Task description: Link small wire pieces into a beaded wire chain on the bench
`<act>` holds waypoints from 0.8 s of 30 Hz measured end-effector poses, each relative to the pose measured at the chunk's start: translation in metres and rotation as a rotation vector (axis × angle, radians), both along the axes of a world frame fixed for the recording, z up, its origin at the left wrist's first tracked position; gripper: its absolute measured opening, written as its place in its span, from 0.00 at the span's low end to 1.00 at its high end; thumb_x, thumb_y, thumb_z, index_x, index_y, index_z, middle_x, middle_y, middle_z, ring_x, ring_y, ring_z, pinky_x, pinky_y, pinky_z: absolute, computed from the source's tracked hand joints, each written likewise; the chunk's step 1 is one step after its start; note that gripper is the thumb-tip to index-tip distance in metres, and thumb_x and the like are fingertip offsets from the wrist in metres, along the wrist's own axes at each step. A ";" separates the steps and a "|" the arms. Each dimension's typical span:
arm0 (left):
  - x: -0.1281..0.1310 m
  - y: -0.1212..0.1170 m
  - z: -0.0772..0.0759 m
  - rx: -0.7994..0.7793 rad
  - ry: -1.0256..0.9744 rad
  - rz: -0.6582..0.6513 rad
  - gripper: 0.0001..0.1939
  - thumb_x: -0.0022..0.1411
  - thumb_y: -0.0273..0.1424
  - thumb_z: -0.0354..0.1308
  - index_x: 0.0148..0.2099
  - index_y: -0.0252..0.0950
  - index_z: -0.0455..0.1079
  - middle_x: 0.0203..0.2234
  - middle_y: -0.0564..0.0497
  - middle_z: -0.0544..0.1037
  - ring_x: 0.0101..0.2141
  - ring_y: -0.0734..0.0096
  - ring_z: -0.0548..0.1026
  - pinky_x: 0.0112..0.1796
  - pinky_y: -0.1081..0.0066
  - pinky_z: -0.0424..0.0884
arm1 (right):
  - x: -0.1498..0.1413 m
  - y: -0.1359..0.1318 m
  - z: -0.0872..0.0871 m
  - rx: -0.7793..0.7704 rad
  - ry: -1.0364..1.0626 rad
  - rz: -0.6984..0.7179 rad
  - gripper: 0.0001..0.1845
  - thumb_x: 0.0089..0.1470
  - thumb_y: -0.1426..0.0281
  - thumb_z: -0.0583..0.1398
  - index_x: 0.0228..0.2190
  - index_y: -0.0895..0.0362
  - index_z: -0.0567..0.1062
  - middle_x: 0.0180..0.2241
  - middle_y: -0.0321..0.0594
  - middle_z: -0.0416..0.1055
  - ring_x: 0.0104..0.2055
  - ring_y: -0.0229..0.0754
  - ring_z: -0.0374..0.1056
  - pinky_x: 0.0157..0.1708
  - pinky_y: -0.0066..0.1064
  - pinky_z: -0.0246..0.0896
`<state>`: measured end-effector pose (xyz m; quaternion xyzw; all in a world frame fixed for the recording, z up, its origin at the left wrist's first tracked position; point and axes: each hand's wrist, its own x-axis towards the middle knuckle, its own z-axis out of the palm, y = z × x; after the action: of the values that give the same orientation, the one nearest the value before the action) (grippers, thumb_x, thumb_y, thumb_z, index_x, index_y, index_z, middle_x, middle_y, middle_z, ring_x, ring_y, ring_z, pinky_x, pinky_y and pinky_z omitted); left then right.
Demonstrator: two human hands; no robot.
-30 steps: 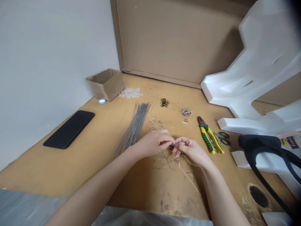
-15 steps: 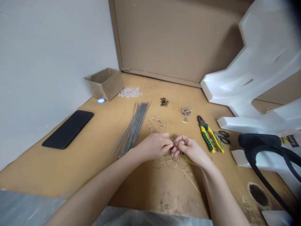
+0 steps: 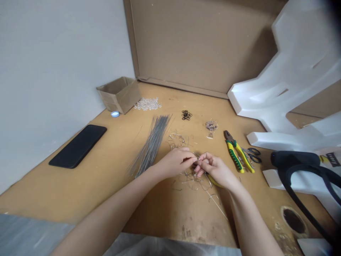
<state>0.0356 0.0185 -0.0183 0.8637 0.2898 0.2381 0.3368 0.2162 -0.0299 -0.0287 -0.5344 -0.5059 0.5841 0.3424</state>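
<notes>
My left hand (image 3: 178, 162) and my right hand (image 3: 211, 167) meet fingertip to fingertip low over the table, both pinched closed. Between them is a thin piece of wire (image 3: 196, 163), mostly hidden by the fingers. Bent wire pieces (image 3: 193, 182) lie tangled below my hands, and more curled wire (image 3: 176, 139) lies just beyond the left one. Under my right hand shows the yellow handle (image 3: 215, 181) of a tool whose other end is covered. A bundle of straight grey wires (image 3: 153, 145) lies left of my left hand.
Green-and-yellow pliers (image 3: 238, 153) and dark-handled scissors (image 3: 253, 155) lie at right. Farther back are black rings (image 3: 186, 115), a small wire pile (image 3: 211, 126), clear small pieces (image 3: 148, 104) and a cardboard box (image 3: 119, 96). A black phone (image 3: 78, 146) lies left; white foam (image 3: 266, 89) stands right.
The fingers of my left hand have straightened a little and shifted slightly at the pinch. My right hand has stayed almost still.
</notes>
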 end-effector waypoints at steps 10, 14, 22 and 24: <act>-0.003 0.011 -0.006 -0.506 -0.230 0.017 0.08 0.58 0.30 0.50 0.38 0.33 0.66 0.20 0.56 0.68 0.22 0.79 0.68 0.27 0.76 0.65 | -0.001 0.000 0.005 -0.042 0.038 0.009 0.19 0.45 0.55 0.61 0.27 0.57 0.63 0.21 0.35 0.72 0.20 0.38 0.70 0.24 0.29 0.62; -0.005 0.012 -0.005 -0.499 -0.238 0.006 0.08 0.58 0.30 0.50 0.38 0.33 0.67 0.20 0.56 0.69 0.22 0.79 0.68 0.26 0.76 0.65 | -0.001 0.000 0.004 -0.042 0.043 -0.002 0.19 0.44 0.56 0.62 0.27 0.57 0.64 0.21 0.35 0.72 0.19 0.38 0.70 0.24 0.29 0.62; -0.007 0.011 -0.001 -0.511 -0.241 -0.015 0.08 0.57 0.29 0.50 0.39 0.33 0.67 0.23 0.55 0.69 0.24 0.79 0.68 0.28 0.76 0.64 | 0.000 0.001 0.003 -0.048 0.042 -0.037 0.17 0.44 0.58 0.62 0.27 0.57 0.65 0.20 0.35 0.72 0.19 0.37 0.70 0.23 0.29 0.62; -0.007 0.010 0.002 -0.514 -0.236 -0.011 0.08 0.57 0.28 0.51 0.38 0.33 0.68 0.23 0.55 0.69 0.25 0.78 0.67 0.29 0.76 0.64 | 0.001 0.001 0.002 -0.042 0.046 -0.034 0.16 0.46 0.59 0.62 0.27 0.57 0.65 0.21 0.35 0.72 0.19 0.37 0.70 0.23 0.28 0.62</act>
<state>0.0283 0.0283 -0.0165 0.7179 0.2946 0.2537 0.5774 0.2167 -0.0290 -0.0266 -0.5363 -0.4765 0.6008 0.3527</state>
